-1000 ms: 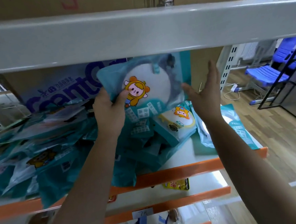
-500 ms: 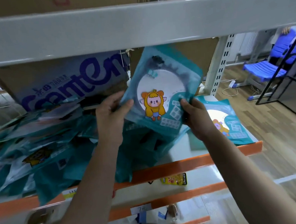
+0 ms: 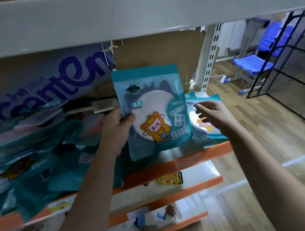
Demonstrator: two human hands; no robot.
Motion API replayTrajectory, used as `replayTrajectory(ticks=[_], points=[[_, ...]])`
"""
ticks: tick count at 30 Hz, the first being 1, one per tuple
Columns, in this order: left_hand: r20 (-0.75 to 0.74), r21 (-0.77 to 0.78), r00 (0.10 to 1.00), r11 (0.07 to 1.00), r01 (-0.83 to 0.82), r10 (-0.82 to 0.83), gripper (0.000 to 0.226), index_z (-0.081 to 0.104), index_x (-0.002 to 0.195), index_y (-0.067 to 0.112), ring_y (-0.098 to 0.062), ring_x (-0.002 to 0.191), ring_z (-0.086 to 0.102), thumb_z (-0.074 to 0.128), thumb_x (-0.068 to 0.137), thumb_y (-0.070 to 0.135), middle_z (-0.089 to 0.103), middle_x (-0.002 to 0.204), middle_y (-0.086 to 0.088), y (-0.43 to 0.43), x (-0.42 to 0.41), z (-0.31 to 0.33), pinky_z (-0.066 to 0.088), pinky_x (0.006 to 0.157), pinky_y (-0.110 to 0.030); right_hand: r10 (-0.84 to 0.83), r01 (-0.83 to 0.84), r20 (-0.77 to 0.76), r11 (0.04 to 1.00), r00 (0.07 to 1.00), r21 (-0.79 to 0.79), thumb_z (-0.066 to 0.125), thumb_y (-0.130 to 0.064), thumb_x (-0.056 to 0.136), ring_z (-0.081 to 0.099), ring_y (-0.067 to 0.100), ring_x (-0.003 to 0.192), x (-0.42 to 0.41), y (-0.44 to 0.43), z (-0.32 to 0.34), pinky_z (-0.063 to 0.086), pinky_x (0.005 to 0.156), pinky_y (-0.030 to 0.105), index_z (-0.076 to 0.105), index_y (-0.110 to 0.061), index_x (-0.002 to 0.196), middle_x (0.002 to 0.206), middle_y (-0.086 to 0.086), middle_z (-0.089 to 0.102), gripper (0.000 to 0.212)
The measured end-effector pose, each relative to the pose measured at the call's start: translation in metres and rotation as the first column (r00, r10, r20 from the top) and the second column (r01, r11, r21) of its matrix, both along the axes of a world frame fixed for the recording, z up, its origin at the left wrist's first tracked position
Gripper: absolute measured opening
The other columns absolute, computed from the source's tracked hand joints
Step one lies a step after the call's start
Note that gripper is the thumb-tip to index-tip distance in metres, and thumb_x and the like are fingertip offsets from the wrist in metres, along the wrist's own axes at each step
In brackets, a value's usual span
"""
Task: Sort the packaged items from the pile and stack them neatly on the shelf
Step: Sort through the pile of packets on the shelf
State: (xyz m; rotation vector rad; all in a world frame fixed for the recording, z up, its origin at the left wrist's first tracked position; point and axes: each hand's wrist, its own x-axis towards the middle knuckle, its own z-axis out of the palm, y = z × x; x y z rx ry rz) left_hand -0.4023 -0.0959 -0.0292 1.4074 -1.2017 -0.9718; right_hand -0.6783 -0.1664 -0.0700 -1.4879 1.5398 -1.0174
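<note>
My left hand (image 3: 116, 129) grips the left edge of a teal mirror packet (image 3: 155, 111) with a cartoon character, holding it upright above the shelf's front. My right hand (image 3: 212, 115) is open, fingers spread, hovering just right of that packet and over a second teal packet (image 3: 208, 134) lying flat at the shelf's right end. A jumbled pile of teal packets (image 3: 33, 160) covers the left part of the shelf (image 3: 172, 152).
The shelf has an orange front rail (image 3: 189, 158); a grey shelf beam (image 3: 138, 12) runs overhead. A printed cardboard box (image 3: 48, 84) stands behind the pile. A yellow packet (image 3: 170, 179) lies on the lower shelf. Blue chairs (image 3: 253, 64) and a black rack (image 3: 281, 54) stand at the right.
The packet has been turned upright. My right hand has let go of it and moved right over the flat packet. My left hand alone holds it now.
</note>
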Motion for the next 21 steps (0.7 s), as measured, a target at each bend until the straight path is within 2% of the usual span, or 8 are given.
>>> replayTrajectory(ticks=[1, 3, 5, 7, 11, 16, 18, 21], points=[[0.009, 0.009, 1.0, 1.0, -0.009, 0.009, 0.017, 0.061, 0.096, 0.027, -0.018, 0.098, 0.065, 0.057, 0.096, 0.01, 0.069, 0.103, -0.004, 0.0, 0.001, -0.002, 0.052, 0.092, -0.045, -0.068, 0.068, -0.188, 0.998, 0.98, -0.002, 0.061, -0.026, 0.094, 0.064, 0.021, 0.084, -0.013, -0.005, -0.008, 0.047, 0.074, 0.031, 0.07, -0.004, 0.111, 0.097, 0.009, 0.07, 0.029], [0.012, 0.019, 1.0, 0.999, -0.026, 0.026, 0.014, 0.062, 0.098, 0.024, -0.023, 0.101, 0.064, 0.057, 0.096, 0.011, 0.068, 0.105, -0.007, 0.001, 0.002, -0.005, 0.049, 0.096, -0.052, -0.188, 0.214, -0.501, 0.977, 0.845, -0.007, 0.066, -0.037, 0.089, 0.062, 0.03, 0.106, -0.035, -0.011, -0.019, 0.045, 0.086, 0.034, 0.069, -0.007, 0.115, 0.113, 0.013, 0.069, 0.04], [0.029, 0.019, 0.999, 0.999, -0.029, 0.028, 0.012, 0.063, 0.101, 0.019, -0.025, 0.101, 0.064, 0.057, 0.096, 0.01, 0.068, 0.105, -0.01, 0.002, 0.003, -0.008, 0.048, 0.096, -0.056, -0.207, 0.315, -0.664, 0.948, 0.718, 0.044, 0.065, -0.055, 0.083, 0.055, 0.038, 0.113, -0.046, -0.013, -0.028, 0.045, 0.088, 0.039, 0.065, -0.011, 0.114, 0.118, 0.018, 0.063, 0.054], [0.051, 0.021, 0.998, 0.999, -0.033, 0.032, 0.011, 0.063, 0.1, 0.021, -0.028, 0.101, 0.064, 0.057, 0.096, 0.012, 0.068, 0.104, -0.011, 0.003, 0.004, -0.01, 0.048, 0.095, -0.058, -0.149, 0.354, -0.741, 0.927, 0.654, 0.126, 0.062, -0.069, 0.077, 0.054, 0.04, 0.106, -0.049, -0.014, -0.032, 0.044, 0.077, 0.039, 0.061, -0.013, 0.097, 0.11, 0.02, 0.061, 0.06], [0.041, 0.024, 0.999, 0.999, -0.036, 0.035, 0.015, 0.063, 0.098, 0.024, -0.022, 0.098, 0.065, 0.054, 0.098, 0.012, 0.069, 0.101, -0.005, 0.003, 0.003, -0.009, 0.05, 0.095, -0.052, -0.129, 0.371, -0.732, 0.911, 0.669, 0.179, 0.068, -0.08, 0.061, 0.056, 0.035, 0.094, -0.05, -0.022, -0.032, 0.036, 0.06, 0.033, 0.051, -0.014, 0.078, 0.095, 0.014, 0.061, 0.071], [-0.007, 0.065, 0.999, 0.997, -0.049, 0.05, 0.014, 0.063, 0.103, 0.021, -0.019, 0.095, 0.063, 0.052, 0.099, 0.012, 0.067, 0.102, -0.006, 0.002, 0.001, -0.016, 0.052, 0.085, -0.038, -0.13, 0.361, -0.636, 0.9, 0.761, 0.247, 0.072, -0.086, 0.034, 0.06, 0.03, 0.082, -0.06, -0.03, -0.034, 0.033, 0.049, 0.03, 0.058, -0.011, 0.089, 0.087, 0.011, 0.064, 0.094], [-0.019, 0.079, 0.998, 0.995, -0.061, 0.063, 0.015, 0.063, 0.103, 0.021, -0.017, 0.092, 0.063, 0.051, 0.1, 0.012, 0.067, 0.101, -0.006, 0.003, 0.0, -0.018, 0.05, 0.08, -0.032, -0.148, 0.358, -0.593, 0.898, 0.791, 0.255, 0.076, -0.082, 0.031, 0.058, 0.027, 0.075, -0.062, -0.029, -0.035, 0.034, 0.048, 0.03, 0.057, -0.011, 0.082, 0.081, 0.007, 0.063, 0.09], [-0.008, 0.086, 0.998, 0.994, -0.063, 0.064, 0.015, 0.062, 0.106, 0.017, -0.017, 0.091, 0.063, 0.049, 0.101, 0.011, 0.067, 0.102, -0.008, 0.003, 0.0, -0.018, 0.052, 0.081, -0.033, -0.191, 0.354, -0.492, 0.898, 0.85, 0.261, 0.088, -0.063, 0.044, 0.055, 0.023, 0.069, -0.067, -0.03, -0.035, 0.04, 0.053, 0.031, 0.056, -0.011, 0.072, 0.072, 0.005, 0.06, 0.068]])
